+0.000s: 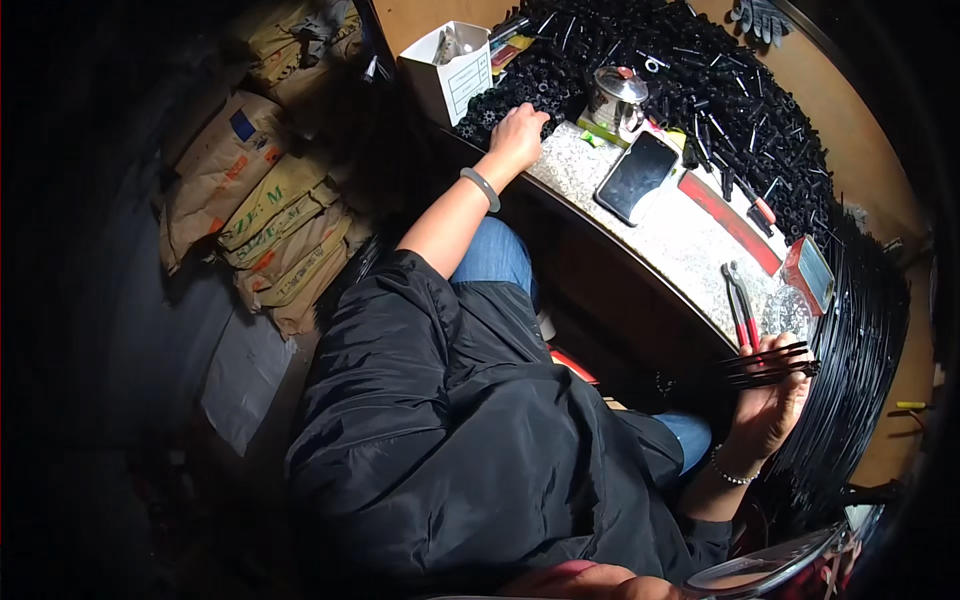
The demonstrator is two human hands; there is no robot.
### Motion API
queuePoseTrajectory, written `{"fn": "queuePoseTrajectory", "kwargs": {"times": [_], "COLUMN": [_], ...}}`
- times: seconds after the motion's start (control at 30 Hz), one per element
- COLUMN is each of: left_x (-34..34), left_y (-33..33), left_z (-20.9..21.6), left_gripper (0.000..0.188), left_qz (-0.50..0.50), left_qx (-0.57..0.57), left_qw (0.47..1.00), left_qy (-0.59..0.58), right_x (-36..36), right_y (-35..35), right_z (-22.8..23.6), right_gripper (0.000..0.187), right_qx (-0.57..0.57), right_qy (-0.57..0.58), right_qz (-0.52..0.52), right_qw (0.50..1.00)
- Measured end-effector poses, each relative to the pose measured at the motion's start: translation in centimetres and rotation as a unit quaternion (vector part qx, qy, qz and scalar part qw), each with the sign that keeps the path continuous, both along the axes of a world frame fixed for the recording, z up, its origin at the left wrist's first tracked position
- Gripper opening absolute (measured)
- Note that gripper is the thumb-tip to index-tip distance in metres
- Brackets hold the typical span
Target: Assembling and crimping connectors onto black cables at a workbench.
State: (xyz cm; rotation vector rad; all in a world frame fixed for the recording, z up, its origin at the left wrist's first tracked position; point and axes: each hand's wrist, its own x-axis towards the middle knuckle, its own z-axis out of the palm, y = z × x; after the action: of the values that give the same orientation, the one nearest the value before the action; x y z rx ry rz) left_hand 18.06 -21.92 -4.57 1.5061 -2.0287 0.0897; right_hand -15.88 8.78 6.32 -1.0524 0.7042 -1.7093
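Note:
My left hand (520, 137) rests at the near left edge of the heap of small black plastic parts (700, 60). Its fingers are curled downward, and whatever lies between them is hidden. Over the right end of the table my right hand (768, 405) is closed around a small bundle of thin black rods (750, 372), which point left past the table edge. Just beyond that hand, pliers with red handles (742, 310) lie on the speckled tabletop (690, 255). To its right spreads a thick pile of long black rods (850, 370).
A white box (448, 75) stands beyond my left hand. Along the tabletop are a lidded metal cup (617, 105), a phone (637, 175), a red strip (730, 222) and a small red-edged box (808, 275). Stacked paper sacks (270, 200) sit on the left.

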Motion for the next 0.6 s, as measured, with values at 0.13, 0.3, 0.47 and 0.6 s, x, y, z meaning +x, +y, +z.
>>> {"fn": "queuePoseTrajectory", "kwargs": {"times": [0.13,0.3,0.47,0.6], "left_x": [0.0,0.8,1.1,-2.4], "left_y": [-0.7,-1.3,-0.7,0.1], "left_z": [1.2,1.5,1.3,3.1], "left_gripper": [0.022,0.018,0.02,0.019], "left_qz": [-0.012,-0.082,-0.111,-0.189], "left_qx": [0.021,0.023,-0.094,0.031], "left_qw": [0.997,0.994,0.989,0.903], "left_qy": [-0.068,-0.069,0.034,0.384], "right_x": [0.3,1.6,2.4,2.4], "right_y": [-0.4,-1.3,-1.8,-1.4], "right_z": [-0.6,-0.8,-1.2,-1.5], "right_gripper": [0.021,0.013,0.019,0.011], "right_qx": [0.01,0.01,0.01,0.039], "right_qy": [0.004,0.047,0.055,0.086], "right_qz": [-0.047,-0.087,-0.116,-0.119], "right_qw": [0.999,0.995,0.992,0.988]}}
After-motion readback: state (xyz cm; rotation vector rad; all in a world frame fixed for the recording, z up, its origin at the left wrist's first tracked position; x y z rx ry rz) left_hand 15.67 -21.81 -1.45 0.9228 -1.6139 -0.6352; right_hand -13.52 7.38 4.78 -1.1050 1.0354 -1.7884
